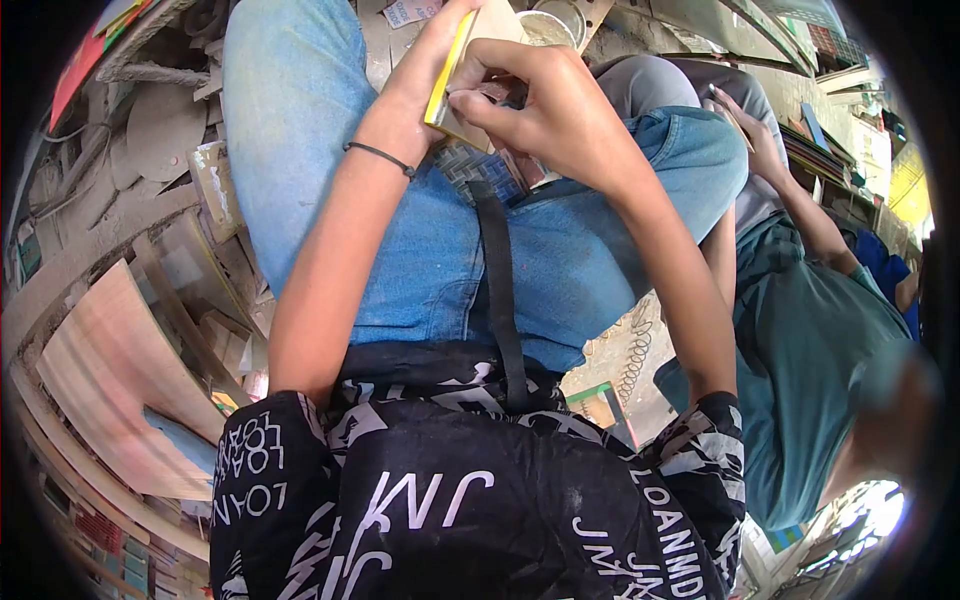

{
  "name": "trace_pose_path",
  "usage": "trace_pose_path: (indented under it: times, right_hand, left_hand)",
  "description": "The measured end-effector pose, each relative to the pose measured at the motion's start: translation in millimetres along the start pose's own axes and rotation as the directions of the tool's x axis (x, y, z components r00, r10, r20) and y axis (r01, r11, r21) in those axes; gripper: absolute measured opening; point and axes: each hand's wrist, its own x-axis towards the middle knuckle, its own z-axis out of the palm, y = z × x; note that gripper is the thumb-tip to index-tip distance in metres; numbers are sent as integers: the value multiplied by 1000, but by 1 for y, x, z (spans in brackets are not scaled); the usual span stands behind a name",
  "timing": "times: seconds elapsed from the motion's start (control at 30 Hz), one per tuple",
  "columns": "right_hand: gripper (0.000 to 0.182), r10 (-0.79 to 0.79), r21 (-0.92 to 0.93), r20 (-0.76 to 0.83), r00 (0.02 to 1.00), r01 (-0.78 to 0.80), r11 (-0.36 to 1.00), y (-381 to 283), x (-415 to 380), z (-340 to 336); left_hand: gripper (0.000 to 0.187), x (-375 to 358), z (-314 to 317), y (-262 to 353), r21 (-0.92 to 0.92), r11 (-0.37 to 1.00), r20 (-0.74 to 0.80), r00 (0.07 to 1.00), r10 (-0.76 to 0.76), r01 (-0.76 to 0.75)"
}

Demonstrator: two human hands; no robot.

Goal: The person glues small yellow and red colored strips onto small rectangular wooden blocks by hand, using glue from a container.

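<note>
Above my lap, my left hand (425, 75) is closed around a small flat piece of pale board with a yellow edge (452, 68). The board is tilted, and part of it is hidden behind my hands. My right hand (545, 105) has its fingers curled in a pinch against the board's edge, close to its near end. Whatever sits between those fingertips is too small or too covered to make out. Beyond my right hand stands a round tub (547, 28) with greyish content.
On my right sits another person in a green shirt (790, 360); that person's hand (745, 125) holds a thin piece. A curved wooden panel (120, 370) leans at my left, near a dusty can (215, 185). A coiled cord (637, 350) lies on the floor.
</note>
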Motion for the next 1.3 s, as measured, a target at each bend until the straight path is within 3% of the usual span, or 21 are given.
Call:
trace_pose_path:
  times: [0.07, 0.27, 0.33, 0.47, 0.53, 0.63, 0.97, 1.3]
  right_hand:
    - [13, 4, -26, -6, 1000, -4, 1000, 2, 1, 2]
    - [16, -23, 0, -160, 987, 23, 1000, 1, 3, 10]
    - [17, -41, -142, -149, 988, 20, 990, -3, 3, 9]
    - [14, -58, -32, -157, 986, 53, 998, 5, 4, 12]
    - [11, 62, 92, -77, 995, -54, 994, 4, 3, 11]
    - [11, 109, 174, -21, 994, -104, 979, 6, 4, 8]
    - [9, 55, 170, 55, 997, -64, 983, 10, 3, 8]
    - [6, 141, 245, 186, 973, -184, 952, 1, 1, 4]
  left_hand:
    - [40, -1, -1, 0, 52, 998, -39, 999, 30, -28]
    - [37, -1, -9, 1, -46, 999, -12, 1000, 14, -15]
    - [36, -2, -9, 4, 15, 1000, 36, 999, 14, -14]
    - [36, -2, -1, 1, 6, 999, -74, 996, 49, -48]
    - [34, -2, -7, 2, 84, 995, -60, 996, 65, -60]
    - [32, 0, -10, 2, 99, 994, -69, 996, 59, -52]
    - [32, 3, -11, 0, 74, 996, -131, 990, 57, -47]
    - [37, 0, -14, 2, 104, 994, -114, 993, 35, -23]
